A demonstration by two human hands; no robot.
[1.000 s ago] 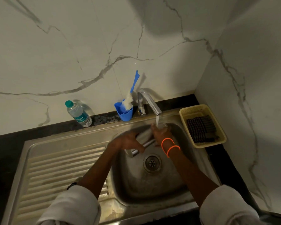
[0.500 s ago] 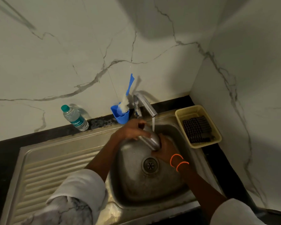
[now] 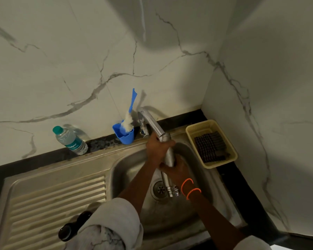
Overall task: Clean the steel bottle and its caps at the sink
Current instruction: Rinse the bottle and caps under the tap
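— Right, nearest to us, what are we seeing?

— A white sleeve [image 3: 114, 221] is filling the bottom of the shot, and just beside it a dark object [image 3: 72, 226] is lying on the ribbed drainboard [image 3: 58, 199]; too blurred to name.

— And over the sink [image 3: 126, 165]?

— Both arms are reaching across the basin, above the drain [image 3: 159, 189]. The steel bottle [image 3: 168, 159] is being held between the hands, standing nearly on end, with its threaded neck [image 3: 173, 191] pointing down towards the drain.

— Who is holding what?

— The right hand [image 3: 177, 170], the one with two orange bangles [image 3: 190, 188] at the wrist, is wrapping its fingers around the lower part of the body. The left hand [image 3: 157, 147] is gripping higher up, fingers curling round the upper part. So the bottle is running from the left hand, down through the right and out below it.

— And the top end?

— Its far end is sitting right under the spout of the tap [image 3: 152, 123]. Whether water is running, I cannot tell.

— Beyond that?

— A blue cup [image 3: 124, 135] is standing against the wall just left of the tap, with a blue-handled brush [image 3: 131, 109] leaning in it. Further left, a plastic water bottle [image 3: 70, 140] with a green cap is leaning on the marble. On the right, a yellow basket [image 3: 210, 126] is holding something dark and ridged.
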